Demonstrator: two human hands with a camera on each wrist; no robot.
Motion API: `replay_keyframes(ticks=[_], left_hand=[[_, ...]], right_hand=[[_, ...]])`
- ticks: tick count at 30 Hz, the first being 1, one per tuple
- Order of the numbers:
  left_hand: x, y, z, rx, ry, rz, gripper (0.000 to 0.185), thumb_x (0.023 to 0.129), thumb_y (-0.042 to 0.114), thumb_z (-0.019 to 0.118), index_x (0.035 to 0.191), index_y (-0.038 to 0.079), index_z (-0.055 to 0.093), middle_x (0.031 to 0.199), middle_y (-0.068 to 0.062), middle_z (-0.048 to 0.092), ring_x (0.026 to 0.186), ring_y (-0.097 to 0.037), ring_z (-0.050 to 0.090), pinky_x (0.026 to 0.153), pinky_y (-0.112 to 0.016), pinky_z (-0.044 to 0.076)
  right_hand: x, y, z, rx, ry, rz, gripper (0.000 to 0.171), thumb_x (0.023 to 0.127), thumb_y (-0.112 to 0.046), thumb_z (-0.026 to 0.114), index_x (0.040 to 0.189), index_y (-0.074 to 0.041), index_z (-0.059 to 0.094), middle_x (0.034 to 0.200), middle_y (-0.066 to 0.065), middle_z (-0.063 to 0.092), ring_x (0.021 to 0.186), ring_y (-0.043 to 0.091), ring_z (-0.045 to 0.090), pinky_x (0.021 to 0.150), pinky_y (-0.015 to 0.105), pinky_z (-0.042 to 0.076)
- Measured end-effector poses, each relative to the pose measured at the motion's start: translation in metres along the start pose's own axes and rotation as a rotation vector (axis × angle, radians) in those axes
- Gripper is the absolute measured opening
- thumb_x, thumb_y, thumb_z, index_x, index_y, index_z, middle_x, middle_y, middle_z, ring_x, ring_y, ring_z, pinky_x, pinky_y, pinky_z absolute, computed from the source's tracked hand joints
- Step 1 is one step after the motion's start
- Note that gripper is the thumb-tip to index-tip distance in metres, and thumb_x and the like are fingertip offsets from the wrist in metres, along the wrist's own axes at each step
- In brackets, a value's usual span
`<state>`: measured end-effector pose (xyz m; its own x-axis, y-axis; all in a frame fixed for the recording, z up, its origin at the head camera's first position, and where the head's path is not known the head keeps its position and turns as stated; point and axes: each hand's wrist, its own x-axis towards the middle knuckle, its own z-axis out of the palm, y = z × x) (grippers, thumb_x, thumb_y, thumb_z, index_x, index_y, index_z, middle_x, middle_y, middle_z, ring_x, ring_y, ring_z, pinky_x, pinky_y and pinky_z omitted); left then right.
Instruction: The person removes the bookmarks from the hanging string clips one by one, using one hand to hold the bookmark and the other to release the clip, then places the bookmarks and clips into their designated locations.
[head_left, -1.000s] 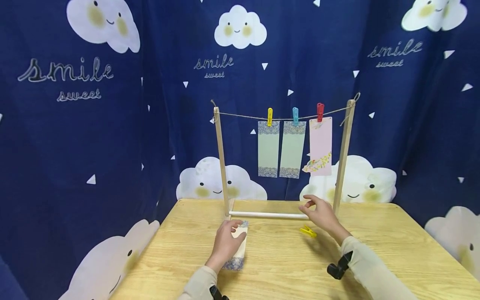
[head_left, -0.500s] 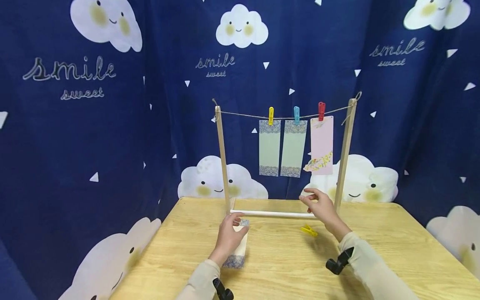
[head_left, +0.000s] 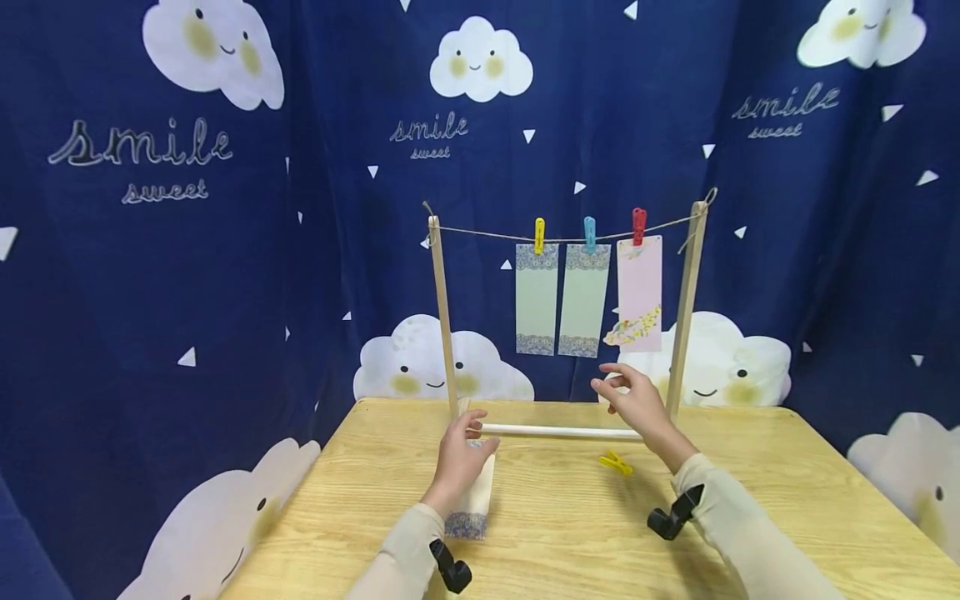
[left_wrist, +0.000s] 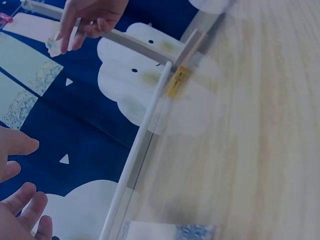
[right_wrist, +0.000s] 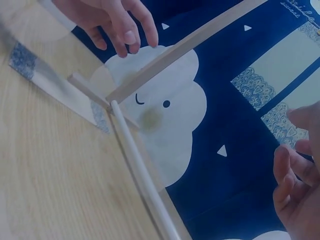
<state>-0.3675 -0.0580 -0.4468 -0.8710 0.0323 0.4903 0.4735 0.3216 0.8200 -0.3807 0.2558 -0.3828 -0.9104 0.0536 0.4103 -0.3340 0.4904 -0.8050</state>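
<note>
A person's two hands work at a small wooden drying rack point(head_left: 684, 308) standing at the far edge of a light wooden bench point(head_left: 570, 533), against a dark blue cloth backdrop point(head_left: 187, 275) printed with smiling clouds. The left hand point(head_left: 461, 458) hovers just above the far end of a paper strip point(head_left: 474, 507) that lies flat on the bench, its long axis running from the person toward the rack; the fingers are loosely bent and spread, and hold nothing as far as the left wrist view shows, so the strip sits directly beneath and slightly nearer the person than those fingers. The right hand point(head_left: 633, 400) is raised above the rack's white base rod point(head_left: 558, 431), close beside the right post, its fingers relaxed and parted, empty. A loose yellow clothespin point(head_left: 616, 462) lies on the bench just in front of the rod, below and a little nearer the person than the right hand, and well apart from the left; the right hand is plainly the nearer to it. Overhead, a string point(head_left: 495, 234) stretched between the two posts carries three hanging strips: two pale green ones held by a yellow peg point(head_left: 539, 234) and a blue peg point(head_left: 589, 232), and a pink strip point(head_left: 640, 293) under a red peg point(head_left: 638, 225). The stretch of string to the left of the yellow peg hangs bare.
</note>
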Motion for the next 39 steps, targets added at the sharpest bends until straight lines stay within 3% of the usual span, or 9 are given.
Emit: replay_keyframes(ticks=[5, 11, 19, 27, 39], left_hand=[[0.012, 0.004, 0.002, -0.019, 0.004, 0.021, 0.047, 0.084, 0.000, 0.081, 0.128, 0.001, 0.065, 0.112, -0.015, 0.062, 0.105, -0.040, 0.065, 0.089, -0.048, 0.057], [0.024, 0.013, 0.004, -0.071, -0.015, 0.013, 0.051, 0.086, 0.004, 0.081, 0.133, 0.004, 0.062, 0.125, -0.021, 0.059, 0.115, -0.044, 0.062, 0.095, -0.052, 0.055], [0.039, 0.022, 0.007, -0.167, -0.073, -0.076, 0.060, 0.090, 0.009, 0.079, 0.145, 0.011, 0.054, 0.142, -0.017, 0.052, 0.129, -0.041, 0.053, 0.104, -0.055, 0.047], [0.055, 0.029, 0.011, -0.224, -0.080, -0.092, 0.070, 0.090, 0.010, 0.080, 0.152, 0.013, 0.046, 0.151, -0.020, 0.046, 0.135, -0.040, 0.048, 0.105, -0.052, 0.049], [0.077, 0.033, 0.018, -0.296, -0.079, -0.080, 0.074, 0.091, 0.009, 0.078, 0.155, 0.015, 0.041, 0.156, -0.019, 0.040, 0.141, -0.041, 0.042, 0.111, -0.056, 0.042]], right_hand=[[0.007, -0.006, -0.002, -0.006, 0.003, -0.007, 0.055, 0.101, -0.030, 0.071, 0.144, 0.000, 0.055, 0.107, 0.017, 0.067, 0.066, 0.022, 0.064, 0.058, 0.029, 0.047], [0.013, -0.015, -0.006, 0.025, 0.000, -0.024, 0.057, 0.100, -0.034, 0.071, 0.144, -0.001, 0.055, 0.106, 0.016, 0.066, 0.066, 0.022, 0.063, 0.060, 0.031, 0.048], [0.022, -0.028, -0.008, 0.015, 0.000, -0.064, 0.054, 0.102, -0.033, 0.069, 0.143, -0.002, 0.056, 0.103, 0.016, 0.066, 0.066, 0.023, 0.063, 0.060, 0.033, 0.047], [0.035, -0.040, -0.011, 0.030, 0.006, -0.096, 0.050, 0.103, -0.030, 0.068, 0.144, -0.004, 0.056, 0.106, 0.016, 0.066, 0.069, 0.025, 0.063, 0.069, 0.036, 0.053], [0.049, -0.069, -0.010, 0.067, 0.012, -0.162, 0.046, 0.103, -0.023, 0.067, 0.142, -0.001, 0.057, 0.107, 0.022, 0.068, 0.073, 0.038, 0.064, 0.066, 0.031, 0.055]])
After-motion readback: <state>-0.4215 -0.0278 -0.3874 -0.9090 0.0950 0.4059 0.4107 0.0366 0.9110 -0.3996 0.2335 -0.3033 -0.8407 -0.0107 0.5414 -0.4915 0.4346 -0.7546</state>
